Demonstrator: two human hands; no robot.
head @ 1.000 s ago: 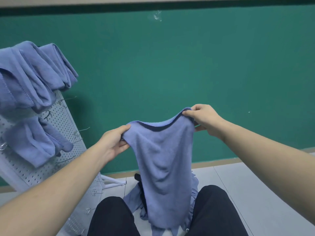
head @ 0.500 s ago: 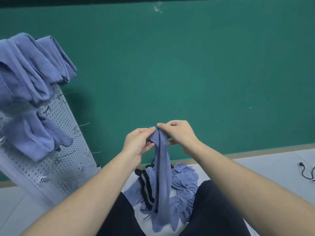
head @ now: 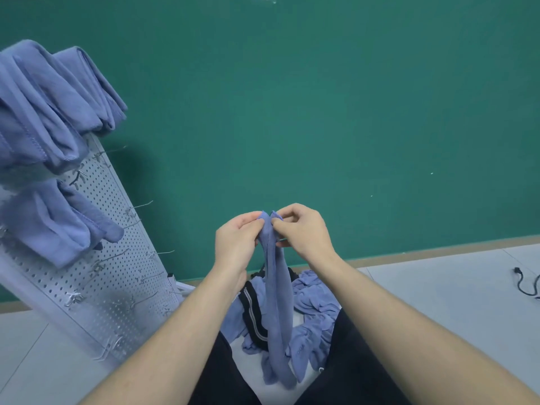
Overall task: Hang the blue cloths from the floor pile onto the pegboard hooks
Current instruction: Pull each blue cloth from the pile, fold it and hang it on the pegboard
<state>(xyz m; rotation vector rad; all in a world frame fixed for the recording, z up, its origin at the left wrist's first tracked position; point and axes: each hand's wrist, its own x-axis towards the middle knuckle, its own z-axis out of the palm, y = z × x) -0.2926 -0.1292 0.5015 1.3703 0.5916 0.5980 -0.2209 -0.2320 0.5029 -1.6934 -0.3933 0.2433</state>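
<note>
A blue cloth [head: 277,305] hangs folded lengthwise in front of me, its top corners brought together. My left hand [head: 238,244] and my right hand [head: 302,229] both pinch that top edge, fingertips almost touching. Below it, between my knees, lies the floor pile [head: 312,299] of blue cloths with a dark striped piece [head: 252,311] in it. The white pegboard [head: 96,276] leans at the left with wire hooks [head: 140,206] sticking out. Several blue cloths [head: 49,112] hang at its top, and more blue cloths [head: 58,223] hang lower.
A green wall [head: 321,112] stands behind, with a wooden skirting strip along the grey tiled floor [head: 438,302]. A black cable [head: 526,285] lies on the floor at the far right. My dark trouser legs [head: 350,361] frame the pile.
A second ago the cloth was stretched wide between my hands. The hands came together, folding it into a narrow strip. In the last half second they shifted only slightly.
</note>
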